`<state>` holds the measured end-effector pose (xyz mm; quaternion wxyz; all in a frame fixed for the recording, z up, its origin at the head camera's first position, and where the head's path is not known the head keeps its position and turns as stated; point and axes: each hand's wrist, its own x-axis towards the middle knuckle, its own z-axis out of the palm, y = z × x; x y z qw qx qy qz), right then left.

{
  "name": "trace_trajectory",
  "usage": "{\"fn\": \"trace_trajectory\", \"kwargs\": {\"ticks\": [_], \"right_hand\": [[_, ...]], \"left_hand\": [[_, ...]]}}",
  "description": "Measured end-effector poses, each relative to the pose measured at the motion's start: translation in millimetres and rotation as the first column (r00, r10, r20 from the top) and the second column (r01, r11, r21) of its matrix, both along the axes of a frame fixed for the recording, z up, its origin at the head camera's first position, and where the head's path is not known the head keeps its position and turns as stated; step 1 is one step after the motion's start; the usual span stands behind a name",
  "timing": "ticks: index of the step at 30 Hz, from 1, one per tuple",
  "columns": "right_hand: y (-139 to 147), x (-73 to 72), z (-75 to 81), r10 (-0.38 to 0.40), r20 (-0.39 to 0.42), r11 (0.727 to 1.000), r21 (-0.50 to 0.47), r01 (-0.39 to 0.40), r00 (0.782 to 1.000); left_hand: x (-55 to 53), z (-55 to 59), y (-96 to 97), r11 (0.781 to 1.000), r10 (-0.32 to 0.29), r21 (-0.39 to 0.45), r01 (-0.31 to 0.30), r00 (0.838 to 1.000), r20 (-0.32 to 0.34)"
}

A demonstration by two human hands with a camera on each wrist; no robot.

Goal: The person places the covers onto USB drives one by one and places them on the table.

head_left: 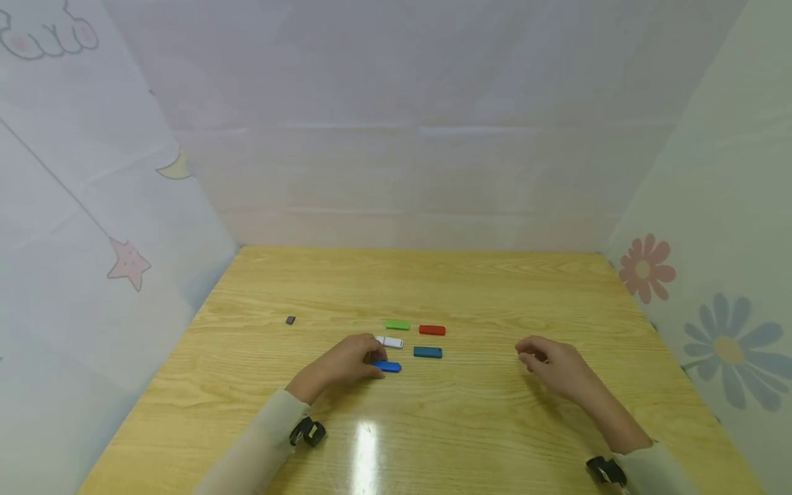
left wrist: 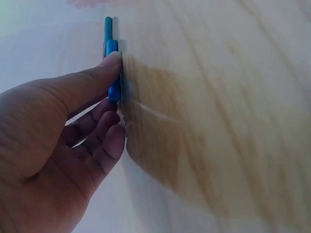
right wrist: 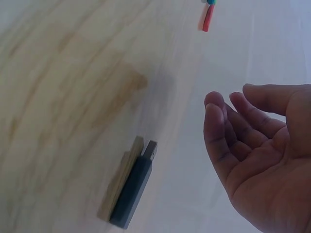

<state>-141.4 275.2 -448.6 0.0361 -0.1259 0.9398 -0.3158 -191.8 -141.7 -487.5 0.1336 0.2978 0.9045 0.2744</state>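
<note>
My left hand (head_left: 351, 359) is low over the table, pinching a bright blue USB stick (head_left: 390, 367) between thumb and fingers. In the left wrist view the thumb lies across that stick (left wrist: 113, 94), partly covering it. Just beyond is a white USB stick (head_left: 392, 342), its left end hidden by the fingers. To the right lies a dark teal USB stick (head_left: 427, 352). My right hand (head_left: 557, 368) hovers farther right, fingers loosely curled around nothing. A dark USB stick with a bare metal plug (right wrist: 132, 189) appears near it in the right wrist view; the head view does not show it.
Behind the white stick lie a green USB stick (head_left: 398, 324) and a red one (head_left: 432, 330). A small dark flat piece (head_left: 290, 320) is off to the left. Patterned sheets (head_left: 396, 179) close the wooden table (head_left: 482, 289) at the back and sides.
</note>
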Motion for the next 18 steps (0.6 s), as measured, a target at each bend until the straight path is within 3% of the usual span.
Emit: {"fn": "trace_trajectory", "kwargs": {"ticks": [4, 7, 12, 18], "right_hand": [[6.5, 2.0, -0.7, 0.000, -0.037, 0.998, 0.060, 0.002, 0.999], [12.5, 4.3, 0.1, 0.005, -0.036, 0.997, 0.073, -0.003, 0.999], [24.9, 7.5, 1.7, -0.007, -0.017, 0.997, 0.076, 0.008, 1.000], [41.8, 14.4, -0.1, -0.008, -0.042, 0.995, 0.101, 0.012, 0.999]], "left_hand": [[-1.1, 5.1, -9.5, 1.000, 0.028, -0.011, -0.028, 1.000, -0.009], [-3.6, 11.1, -22.9, 0.995, 0.094, -0.018, -0.094, 0.995, -0.028], [-7.5, 19.9, -52.8, 0.974, 0.219, -0.041, -0.222, 0.973, -0.069], [-12.5, 20.1, -84.6, 0.953, 0.289, -0.061, -0.297, 0.950, -0.114]]}}
